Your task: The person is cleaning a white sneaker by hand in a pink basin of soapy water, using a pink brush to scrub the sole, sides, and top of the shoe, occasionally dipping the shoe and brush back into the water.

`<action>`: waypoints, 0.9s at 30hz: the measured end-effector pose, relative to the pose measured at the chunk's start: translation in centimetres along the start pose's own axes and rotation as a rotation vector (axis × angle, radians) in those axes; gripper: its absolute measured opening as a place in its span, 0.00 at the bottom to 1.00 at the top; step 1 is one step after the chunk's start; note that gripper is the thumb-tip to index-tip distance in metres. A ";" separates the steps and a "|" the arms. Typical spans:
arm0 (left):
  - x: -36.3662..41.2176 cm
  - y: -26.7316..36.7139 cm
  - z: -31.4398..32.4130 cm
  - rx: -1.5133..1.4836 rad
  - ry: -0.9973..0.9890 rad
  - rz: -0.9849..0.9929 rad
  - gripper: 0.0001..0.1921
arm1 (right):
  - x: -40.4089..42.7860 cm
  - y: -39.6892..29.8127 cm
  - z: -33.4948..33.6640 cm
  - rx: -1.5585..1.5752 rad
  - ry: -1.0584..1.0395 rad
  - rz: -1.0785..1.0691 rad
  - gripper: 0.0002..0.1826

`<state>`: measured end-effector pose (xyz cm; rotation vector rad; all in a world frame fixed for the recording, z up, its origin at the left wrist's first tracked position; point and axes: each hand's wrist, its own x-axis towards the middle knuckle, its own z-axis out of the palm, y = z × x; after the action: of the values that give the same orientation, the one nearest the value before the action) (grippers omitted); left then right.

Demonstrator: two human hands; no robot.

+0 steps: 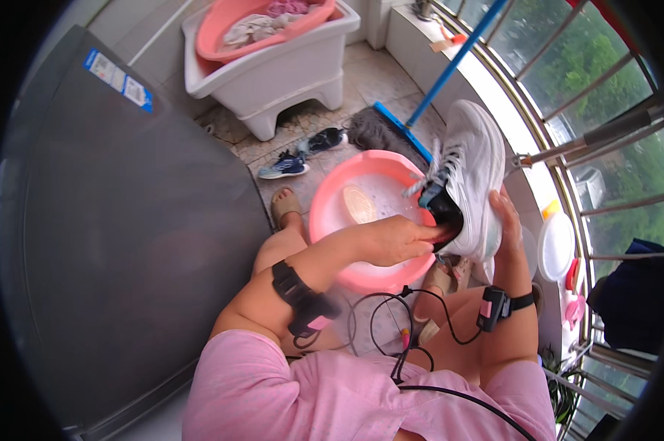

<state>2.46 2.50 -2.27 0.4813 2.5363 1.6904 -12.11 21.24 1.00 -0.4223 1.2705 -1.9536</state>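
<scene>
A white sneaker (478,160) with loose white laces is held up over the right side of a pink plastic basin (324,198). My left hand (393,240) reaches into the shoe's dark opening at the heel end, its fingertips hidden inside. My right hand (506,218) supports the sole from the right, near the heel, with part of the hand hidden by the shoe. Sudsy water fills the basin, and a cream-coloured oval object (359,204), perhaps a brush, lies in it.
Two dark blue shoes (284,165) lie beyond the basin. Behind them are a broom-like tool with a blue handle (447,69) and a white tub (288,69) bearing a pink basin of cloth. A grey appliance (133,220) stands left, a barred window right. Black cables (456,387) cross the lap.
</scene>
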 end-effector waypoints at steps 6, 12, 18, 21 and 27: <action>0.5 2.9 -1.9 0.483 -0.118 -0.487 0.15 | 0.9 0.7 0.4 -0.088 -0.049 0.029 0.35; -0.2 0.5 0.4 0.093 0.072 -0.091 0.15 | 0.9 0.0 0.2 -0.122 0.005 -0.013 0.35; 2.2 -1.9 0.0 0.194 0.345 0.190 0.13 | 0.9 0.7 2.0 0.118 0.081 0.107 0.33; 3.1 -1.3 -0.1 0.221 0.292 -0.250 0.13 | 0.8 1.3 1.4 0.183 0.082 0.108 0.31; 1.4 1.4 0.3 0.028 0.113 -0.150 0.16 | 0.4 -0.3 0.5 0.053 0.033 -0.040 0.31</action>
<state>1.55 3.61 -0.94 0.1957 2.6017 1.6757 -12.18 20.69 1.39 -0.3929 1.2368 -2.0311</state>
